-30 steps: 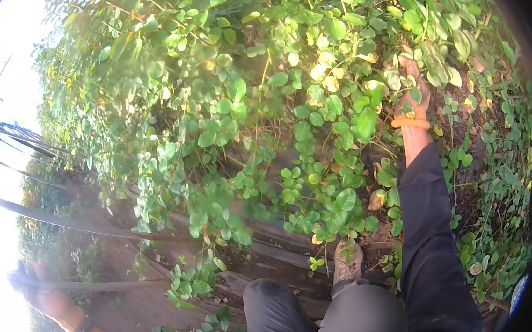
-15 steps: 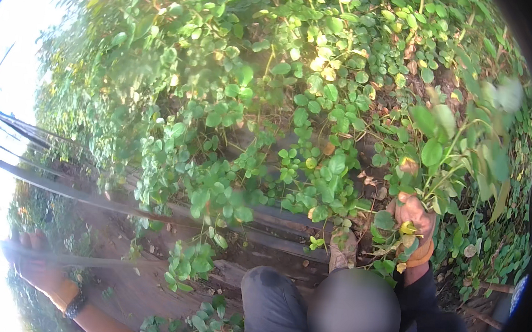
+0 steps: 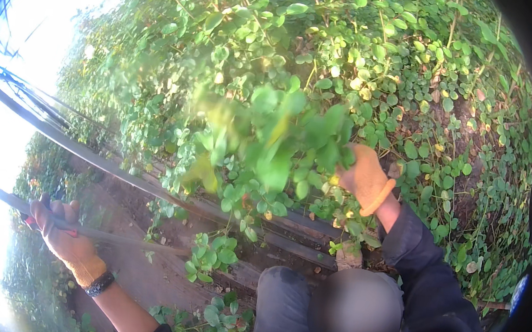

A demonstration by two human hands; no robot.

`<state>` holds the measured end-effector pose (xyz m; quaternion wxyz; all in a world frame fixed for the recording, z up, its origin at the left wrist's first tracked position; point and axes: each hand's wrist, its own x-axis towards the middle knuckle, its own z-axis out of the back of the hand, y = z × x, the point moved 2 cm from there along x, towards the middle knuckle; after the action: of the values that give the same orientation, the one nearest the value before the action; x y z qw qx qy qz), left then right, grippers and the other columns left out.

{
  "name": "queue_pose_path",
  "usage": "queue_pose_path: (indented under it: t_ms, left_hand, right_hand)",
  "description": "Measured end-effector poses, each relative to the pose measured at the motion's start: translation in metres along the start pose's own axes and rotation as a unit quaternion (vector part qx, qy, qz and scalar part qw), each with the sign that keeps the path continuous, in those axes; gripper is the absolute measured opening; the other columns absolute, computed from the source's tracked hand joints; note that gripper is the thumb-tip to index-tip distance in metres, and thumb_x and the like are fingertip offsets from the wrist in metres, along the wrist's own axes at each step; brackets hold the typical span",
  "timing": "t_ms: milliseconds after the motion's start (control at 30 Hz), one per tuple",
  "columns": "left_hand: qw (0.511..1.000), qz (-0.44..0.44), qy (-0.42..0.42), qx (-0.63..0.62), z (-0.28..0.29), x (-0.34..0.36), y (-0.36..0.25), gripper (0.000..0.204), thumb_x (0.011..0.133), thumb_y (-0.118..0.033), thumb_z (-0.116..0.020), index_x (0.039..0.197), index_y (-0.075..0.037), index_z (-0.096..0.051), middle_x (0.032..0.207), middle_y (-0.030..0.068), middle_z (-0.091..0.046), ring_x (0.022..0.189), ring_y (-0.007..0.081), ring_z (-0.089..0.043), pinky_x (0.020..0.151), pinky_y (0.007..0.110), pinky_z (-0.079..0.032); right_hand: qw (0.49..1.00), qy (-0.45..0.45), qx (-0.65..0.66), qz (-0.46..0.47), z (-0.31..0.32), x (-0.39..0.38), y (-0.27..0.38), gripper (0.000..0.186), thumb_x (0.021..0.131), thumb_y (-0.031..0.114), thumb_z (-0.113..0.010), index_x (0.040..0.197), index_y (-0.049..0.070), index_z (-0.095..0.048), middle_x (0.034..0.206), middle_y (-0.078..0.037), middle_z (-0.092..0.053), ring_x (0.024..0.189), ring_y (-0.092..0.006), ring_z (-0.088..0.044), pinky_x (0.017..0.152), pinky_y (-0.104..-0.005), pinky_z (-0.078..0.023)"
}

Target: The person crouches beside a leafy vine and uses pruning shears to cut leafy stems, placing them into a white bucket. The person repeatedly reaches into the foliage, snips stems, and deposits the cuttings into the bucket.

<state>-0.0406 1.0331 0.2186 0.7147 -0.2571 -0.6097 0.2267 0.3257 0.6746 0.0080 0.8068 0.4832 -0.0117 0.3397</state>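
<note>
My right hand, in an orange work glove, is closed around the stem end of a leafy green cutting. Its leaves stretch leftward, blurred by motion, in front of the bushes. At the lower left my left hand, also gloved, has its fingers curled round a slim tool with red parts; glove and blur hide most of it, so I cannot make out its exact kind. A long grey strip passes right at that hand. The right hand's fingertips are partly hidden by leaves.
Dense leafy bushes fill the far side and the right. A long dark pipe slants in from the left. Boards edge the bed beside a dirt path. My bent knee is near the lower middle, by low plants.
My right hand has swung left and away from me with the leafy cutting, which now points left. My left hand has risen slightly to the right, its fingers now showing curled round the tool.
</note>
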Motion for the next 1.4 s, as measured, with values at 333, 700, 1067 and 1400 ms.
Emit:
queue_pose_path:
  t_ms: [333,700,1067,1400]
  left_hand:
    - [0.999,0.048,-0.007,-0.022,0.008,0.0,0.003,0.034,0.105,-0.011,-0.057,0.134,0.005,-0.05,0.093,-0.0011,-0.04,0.085,0.0092,-0.045,0.078,0.028,-0.049]
    - [0.962,0.158,-0.081,-0.207,-0.003,0.004,-0.007,0.024,0.104,-0.025,-0.062,0.12,-0.007,-0.059,0.078,-0.0046,-0.035,0.069,0.0084,-0.034,0.073,0.03,-0.042]
    - [0.966,0.158,-0.043,-0.199,-0.007,-0.005,-0.021,0.023,0.103,-0.03,-0.062,0.106,-0.01,-0.052,0.073,-0.0066,-0.034,0.063,0.0064,-0.033,0.074,0.032,-0.046]
    - [0.96,0.16,-0.003,-0.23,-0.003,-0.001,-0.016,0.02,0.102,-0.024,-0.065,0.101,-0.014,-0.048,0.071,-0.0063,-0.031,0.06,0.0059,-0.03,0.065,0.029,-0.041]
  right_hand:
    - [0.998,0.011,0.037,0.046,-0.05,0.011,-0.034,0.029,0.08,0.026,-0.072,0.093,0.002,-0.066,0.078,-0.025,-0.063,0.077,-0.0429,-0.063,0.068,-0.0496,-0.05]
    - [0.959,-0.23,0.135,0.095,0.056,-0.032,-0.1,0.044,0.105,0.032,-0.062,0.138,0.003,-0.064,0.094,-0.005,-0.069,0.074,-0.009,-0.058,0.067,-0.0259,-0.05]
    - [0.788,-0.275,0.541,-0.103,0.091,-0.054,-0.075,0.04,0.101,0.025,-0.067,0.13,-0.002,-0.067,0.109,-0.009,-0.071,0.09,-0.0177,-0.068,0.074,-0.0331,-0.062]
    - [0.868,-0.271,0.396,-0.123,0.202,0.158,-0.161,0.036,0.099,0.018,-0.062,0.127,-0.004,-0.07,0.13,-0.013,-0.072,0.105,-0.0238,-0.069,0.094,-0.0354,-0.052]
